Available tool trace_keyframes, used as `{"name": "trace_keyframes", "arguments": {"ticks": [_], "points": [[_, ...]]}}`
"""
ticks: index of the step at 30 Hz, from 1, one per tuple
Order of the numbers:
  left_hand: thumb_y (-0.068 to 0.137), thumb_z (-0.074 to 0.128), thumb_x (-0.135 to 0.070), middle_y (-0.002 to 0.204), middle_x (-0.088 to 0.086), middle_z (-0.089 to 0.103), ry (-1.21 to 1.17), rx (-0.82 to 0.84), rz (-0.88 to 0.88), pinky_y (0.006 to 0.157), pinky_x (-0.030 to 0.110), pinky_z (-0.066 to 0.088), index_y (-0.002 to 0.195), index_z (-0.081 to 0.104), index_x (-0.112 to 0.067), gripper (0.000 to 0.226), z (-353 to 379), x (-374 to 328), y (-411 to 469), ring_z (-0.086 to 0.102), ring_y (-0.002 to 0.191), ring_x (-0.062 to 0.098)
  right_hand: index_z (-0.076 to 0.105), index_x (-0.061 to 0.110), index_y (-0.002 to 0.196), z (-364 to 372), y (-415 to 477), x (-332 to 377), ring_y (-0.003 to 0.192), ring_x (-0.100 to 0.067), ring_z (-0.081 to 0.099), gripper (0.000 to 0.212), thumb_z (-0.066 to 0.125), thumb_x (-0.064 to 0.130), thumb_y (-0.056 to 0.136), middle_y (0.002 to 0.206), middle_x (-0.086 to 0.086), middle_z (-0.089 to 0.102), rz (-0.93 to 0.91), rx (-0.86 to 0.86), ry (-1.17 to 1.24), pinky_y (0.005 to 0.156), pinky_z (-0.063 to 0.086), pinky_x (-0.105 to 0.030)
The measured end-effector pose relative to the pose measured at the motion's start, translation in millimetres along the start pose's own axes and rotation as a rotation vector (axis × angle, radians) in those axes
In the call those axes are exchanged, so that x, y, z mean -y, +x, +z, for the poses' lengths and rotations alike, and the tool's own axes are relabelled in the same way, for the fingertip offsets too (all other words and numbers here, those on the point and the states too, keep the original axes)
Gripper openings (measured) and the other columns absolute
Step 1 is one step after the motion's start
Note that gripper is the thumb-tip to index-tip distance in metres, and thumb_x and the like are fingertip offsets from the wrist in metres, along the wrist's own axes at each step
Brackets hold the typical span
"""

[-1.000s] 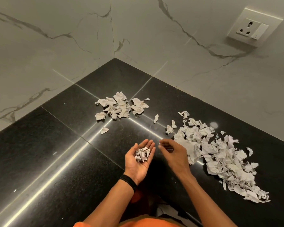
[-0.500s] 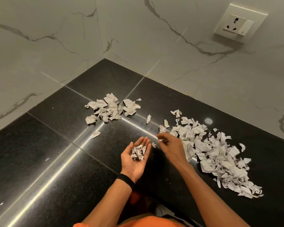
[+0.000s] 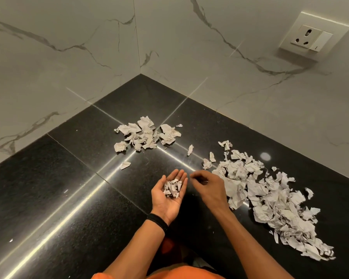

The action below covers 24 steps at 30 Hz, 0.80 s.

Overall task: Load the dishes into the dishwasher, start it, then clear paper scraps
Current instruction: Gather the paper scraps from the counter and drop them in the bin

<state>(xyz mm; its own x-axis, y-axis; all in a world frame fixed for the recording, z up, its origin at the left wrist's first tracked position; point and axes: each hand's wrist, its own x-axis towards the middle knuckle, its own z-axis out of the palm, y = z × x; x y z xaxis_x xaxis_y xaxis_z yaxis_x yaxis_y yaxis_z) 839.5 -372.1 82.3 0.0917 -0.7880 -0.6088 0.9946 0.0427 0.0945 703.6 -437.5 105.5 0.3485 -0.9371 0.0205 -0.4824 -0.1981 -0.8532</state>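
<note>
At the middle, left hand [image 3: 170, 195]: is lying palm up, fingers nearly straight and held together, released rather than clenched, and is carrying a small heap on the palm.
Palm scraps [image 3: 172, 189]: are sitting crumpled near the base of the fingers, with thumb and fingertips not closing over them.
Right hand [image 3: 207, 187]: is hanging palm down just beside the left hand's fingertips, with fingers curling inward and thumb meeting forefinger; whether it is pinching a scrap or nothing, I cannot tell.
Wristband [image 3: 157, 219]: black, is circling the left wrist.
Large pile [image 3: 270, 198]: is spreading across the counter just right of the right hand, running from near the wall toward the near edge; the hand's back is covering part of its left margin.
Loose scraps [image 3: 190, 150]: 4 single pieces are lying apart on the surface between the 2 piles, 1 of them to the left, beyond the left hand.
Smaller pile [image 3: 145, 135]: is lying farther back, toward the corner, well apart from both hands.
Counter [image 3: 69, 198]: black, speckled and glossy, is reflecting long streaks of light.
Walls [image 3: 69, 67]: white marble-veined tiles are meeting at the corner behind the counter.
Socket plate [image 3: 314, 37]: is sitting on the right-hand wall, high up.
Orange garment [image 3: 169, 273]: is showing at the bottom edge.
</note>
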Motion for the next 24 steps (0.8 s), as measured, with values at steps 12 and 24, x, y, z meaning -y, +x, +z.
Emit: {"name": "trace_keyframes", "arguments": {"ticks": [12, 24], "points": [[0.105, 0.042, -0.029, 0.119, 0.019, 0.071, -0.008, 0.021, -0.032, 0.09, 0.04, 0.06, 0.118, 0.07, 0.002, 0.044, 8.6, 10.5, 13.3, 0.073, 0.103, 0.03, 0.076, 0.021, 0.104, -2.9, 0.2, 37.1, 0.097, -0.003, 0.071, 0.022, 0.068, 0.003, 0.093, 0.096, 0.015, 0.076, -0.069, 0.066, 0.16, 0.087, 0.053, -0.018], [0.105, 0.045, -0.027, 0.131, 0.026, 0.065, -0.065, -0.041, 0.011, 0.109, 0.049, 0.048, 0.13, 0.061, 0.006, 0.045, 11.1, -5.2, 8.0, 0.063, 0.124, 0.038, 0.072, 0.014, 0.119, 21.4, 139.8, -18.0, 0.111, -0.027, 0.061, 0.027, 0.064, 0.014, 0.094, 0.119, -0.007, 0.068, -0.199, 0.28, -0.623, 0.099, 0.04, -0.036]]}}
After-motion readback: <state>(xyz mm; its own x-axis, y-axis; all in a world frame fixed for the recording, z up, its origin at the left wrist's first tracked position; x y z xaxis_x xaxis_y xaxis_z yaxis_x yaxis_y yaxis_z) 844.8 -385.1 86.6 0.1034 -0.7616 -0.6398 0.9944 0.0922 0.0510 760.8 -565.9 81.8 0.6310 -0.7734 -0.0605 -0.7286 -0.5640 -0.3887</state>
